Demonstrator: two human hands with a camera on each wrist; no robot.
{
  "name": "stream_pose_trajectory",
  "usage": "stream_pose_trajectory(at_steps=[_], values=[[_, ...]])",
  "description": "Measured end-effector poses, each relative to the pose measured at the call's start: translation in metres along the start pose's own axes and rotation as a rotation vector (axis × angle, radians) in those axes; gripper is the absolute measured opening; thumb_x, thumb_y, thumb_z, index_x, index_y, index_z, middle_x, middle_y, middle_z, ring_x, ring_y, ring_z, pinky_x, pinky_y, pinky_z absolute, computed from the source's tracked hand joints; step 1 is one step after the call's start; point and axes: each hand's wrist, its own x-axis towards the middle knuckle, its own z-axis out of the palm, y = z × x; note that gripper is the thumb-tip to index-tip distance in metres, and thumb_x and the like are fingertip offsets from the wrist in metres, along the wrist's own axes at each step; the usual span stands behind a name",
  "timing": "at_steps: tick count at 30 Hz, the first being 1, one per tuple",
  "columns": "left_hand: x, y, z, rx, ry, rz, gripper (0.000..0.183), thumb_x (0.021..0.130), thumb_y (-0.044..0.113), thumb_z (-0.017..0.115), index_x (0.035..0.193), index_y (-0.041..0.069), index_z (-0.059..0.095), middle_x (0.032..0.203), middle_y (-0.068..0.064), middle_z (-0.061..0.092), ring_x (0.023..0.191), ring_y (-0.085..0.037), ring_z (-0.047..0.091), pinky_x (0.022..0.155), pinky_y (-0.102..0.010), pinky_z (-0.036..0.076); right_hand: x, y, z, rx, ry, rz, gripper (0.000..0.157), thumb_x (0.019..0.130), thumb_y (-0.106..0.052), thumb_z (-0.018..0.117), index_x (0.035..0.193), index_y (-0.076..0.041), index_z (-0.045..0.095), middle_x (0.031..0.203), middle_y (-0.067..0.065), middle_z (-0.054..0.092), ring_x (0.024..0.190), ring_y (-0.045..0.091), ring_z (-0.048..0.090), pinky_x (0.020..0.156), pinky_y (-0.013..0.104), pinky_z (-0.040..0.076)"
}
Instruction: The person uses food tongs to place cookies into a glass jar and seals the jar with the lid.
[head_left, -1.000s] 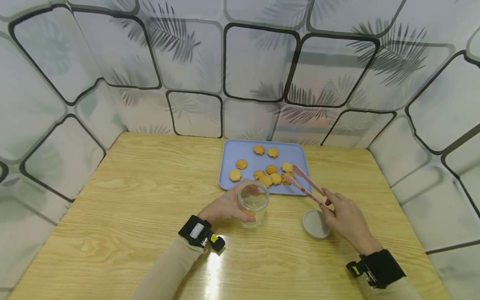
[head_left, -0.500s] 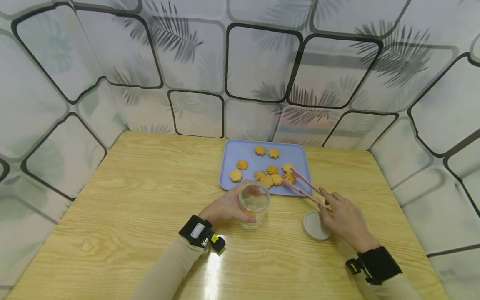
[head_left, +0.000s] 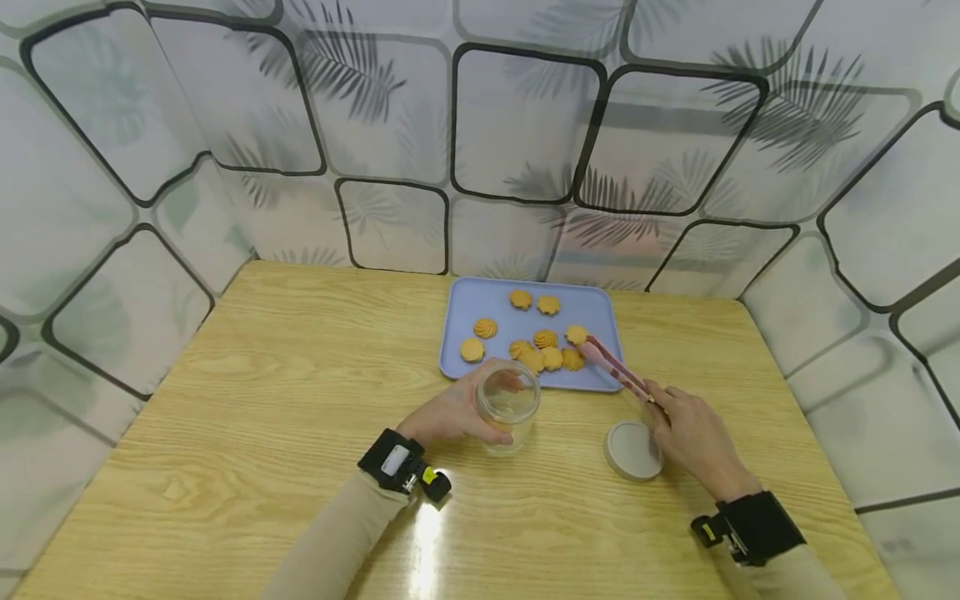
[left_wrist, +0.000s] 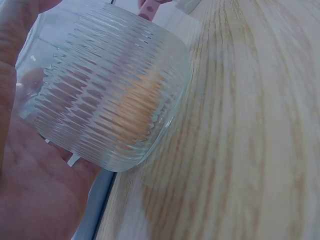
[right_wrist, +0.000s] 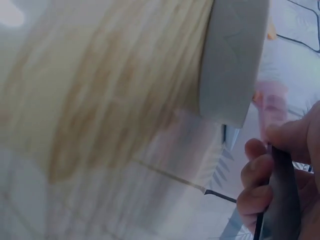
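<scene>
My left hand (head_left: 456, 410) grips a clear glass jar (head_left: 508, 408), its mouth uncovered and tipped toward the head camera. Through the ribbed glass in the left wrist view, an orange-brown cookie (left_wrist: 137, 112) shows near the bottom. My right hand (head_left: 693, 437) holds pink tongs (head_left: 618, 371) between thumb and fingers. Their arms are squeezed close together, and the tips lie over the right side of a blue tray (head_left: 495, 292). Right at those tips are a pale cookie (head_left: 576, 334) and a browner cookie (head_left: 572, 360). Several more cookies (head_left: 545, 338) lie across the tray.
A round whitish lid (head_left: 633, 451) lies on the wooden table (head_left: 315, 358), just below the right hand and right of the jar. Patterned fabric walls (head_left: 510, 125) enclose the table at the back and both sides.
The tongs' arms have come together from a spread position around the browner cookie, and their tips now sit slightly above it. My left hand and the jar have stayed in place.
</scene>
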Motion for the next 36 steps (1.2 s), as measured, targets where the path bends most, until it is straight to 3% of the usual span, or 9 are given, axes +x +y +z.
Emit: stream_pose_trajectory(at_steps=[5,12,19,30,36], values=[[0.000,0.000,0.000,-0.017,-0.006,0.000,0.087,0.070,-0.011,0.086,0.145,0.011,0.046,0.145,-0.019,0.051,0.137,-0.038,0.047,0.112,-0.051,0.044,-0.002,0.004,0.004,0.011,0.069,-0.039,0.034,0.095,-0.003,0.066,0.127,0.005,0.067,0.073,0.007,0.060,0.057,0.014,0.038,0.051,0.026,0.027],[0.000,0.000,-0.001,-0.035,-0.011,-0.012,0.087,0.071,-0.013,0.085,0.145,0.011,0.046,0.146,-0.020,0.051,0.139,-0.037,0.046,0.111,-0.051,0.044,-0.001,0.001,0.004,0.034,0.037,-0.008,0.031,0.098,-0.004,0.063,0.128,0.002,0.067,0.073,0.006,0.059,0.057,0.014,0.039,0.051,0.026,0.028],[0.000,0.001,-0.001,-0.028,-0.013,-0.008,0.087,0.071,-0.012,0.084,0.145,0.009,0.045,0.145,-0.021,0.051,0.138,-0.039,0.046,0.111,-0.052,0.044,-0.003,-0.004,0.003,0.084,0.084,-0.011,0.032,0.097,-0.003,0.065,0.128,0.003,0.068,0.072,0.003,0.056,0.057,0.011,0.037,0.049,0.023,0.027],[0.000,-0.001,-0.001,-0.001,-0.011,0.003,0.088,0.070,-0.011,0.086,0.145,0.013,0.045,0.145,-0.023,0.050,0.137,-0.033,0.047,0.112,-0.051,0.044,-0.007,-0.024,-0.005,0.182,0.154,-0.069,0.035,0.093,0.002,0.069,0.128,0.005,0.068,0.073,-0.002,0.057,0.058,0.003,0.035,0.048,0.021,0.030],[0.000,0.000,-0.001,0.004,-0.007,-0.005,0.089,0.070,-0.010,0.086,0.145,0.013,0.045,0.145,-0.024,0.050,0.137,-0.036,0.048,0.111,-0.049,0.045,-0.009,-0.039,-0.014,0.245,0.203,-0.150,0.036,0.091,0.005,0.070,0.128,0.006,0.067,0.076,0.001,0.064,0.055,-0.001,0.034,0.046,0.017,0.030]])
